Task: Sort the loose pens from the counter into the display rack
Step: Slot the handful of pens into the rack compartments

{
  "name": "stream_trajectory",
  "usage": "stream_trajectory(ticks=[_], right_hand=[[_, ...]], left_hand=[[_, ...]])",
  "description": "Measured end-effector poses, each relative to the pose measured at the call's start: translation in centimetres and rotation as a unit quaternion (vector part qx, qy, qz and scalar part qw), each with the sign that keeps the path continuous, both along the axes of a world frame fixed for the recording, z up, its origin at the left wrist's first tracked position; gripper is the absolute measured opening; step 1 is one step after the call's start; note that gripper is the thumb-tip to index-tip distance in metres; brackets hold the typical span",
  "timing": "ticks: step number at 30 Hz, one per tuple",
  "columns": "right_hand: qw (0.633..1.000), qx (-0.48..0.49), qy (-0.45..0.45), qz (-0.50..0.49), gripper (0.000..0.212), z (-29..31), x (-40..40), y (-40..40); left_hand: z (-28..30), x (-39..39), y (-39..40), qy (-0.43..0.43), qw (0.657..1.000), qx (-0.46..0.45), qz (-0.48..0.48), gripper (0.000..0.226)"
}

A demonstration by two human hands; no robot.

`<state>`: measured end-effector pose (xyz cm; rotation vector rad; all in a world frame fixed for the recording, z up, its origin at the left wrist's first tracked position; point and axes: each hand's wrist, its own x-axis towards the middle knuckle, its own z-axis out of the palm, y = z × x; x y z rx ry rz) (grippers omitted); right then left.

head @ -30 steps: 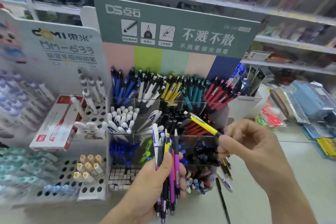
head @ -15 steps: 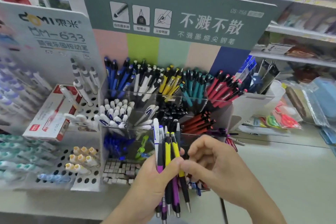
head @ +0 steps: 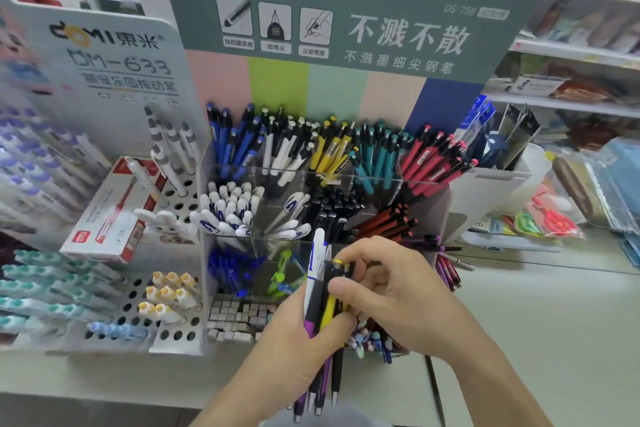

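My left hand [head: 294, 350] grips a bundle of pens [head: 320, 291] upright: white-blue, purple, yellow and black ones. My right hand [head: 391, 291] reaches across from the right and pinches the tops of the yellow and black pens in that bundle. Both hands are in front of the clear display rack [head: 429, 194], whose compartments hold blue, white, yellow, teal and red pens at the back, with white, black and dark red ones lower. A few loose purple and pink pens [head: 446, 270] lie on the counter just right of the rack.
A white pegboard stand [head: 176, 336] with capped pens sits left of the rack, with a red-white box [head: 114, 215] on it. A green sign [head: 346, 10] rises behind. Packets and scissors [head: 550, 218] lie at the right. The pale counter [head: 554, 340] stretches right.
My right hand brought the yellow pen from beside the rack over to the bundle in my left hand and now pinches the pen tops there. The view moved closer to the rack.
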<state>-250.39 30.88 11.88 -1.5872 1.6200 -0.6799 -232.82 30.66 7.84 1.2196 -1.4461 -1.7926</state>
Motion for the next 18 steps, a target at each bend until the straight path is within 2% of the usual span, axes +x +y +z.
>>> stream_trajectory(ticks=[3, 5, 7, 9, 13, 18], right_hand=[[0.991, 0.038, -0.131, 0.007, 0.013, 0.1, 0.2, 0.0], [0.972, 0.057, -0.227, 0.003, 0.015, 0.1, 0.3, 0.0], [0.959, 0.051, -0.279, -0.02, 0.021, 0.0, 0.5, -0.1], [0.948, 0.033, -0.311, -0.051, 0.026, -0.4, 0.9, -0.3], [0.942, 0.011, -0.328, -0.072, 0.025, -1.0, 1.5, -0.6], [0.929, -0.02, -0.356, -0.101, 0.024, 0.0, 0.2, -1.1]], left_hand=[[0.5, 0.4, 0.2, 0.021, 1.0, 0.019, 0.001, 0.036], [0.5, 0.8, 0.0, 0.035, 0.998, 0.042, 0.004, 0.039], [0.3, 1.4, -0.1, 0.058, 0.994, 0.09, 0.002, 0.046], [-0.1, 1.9, -0.2, 0.099, 0.983, 0.154, 0.01, 0.054], [-0.4, 2.1, -0.3, 0.161, 0.963, 0.214, 0.019, 0.06], [-0.2, 2.4, -0.4, 0.287, 0.926, 0.242, 0.036, 0.053]])
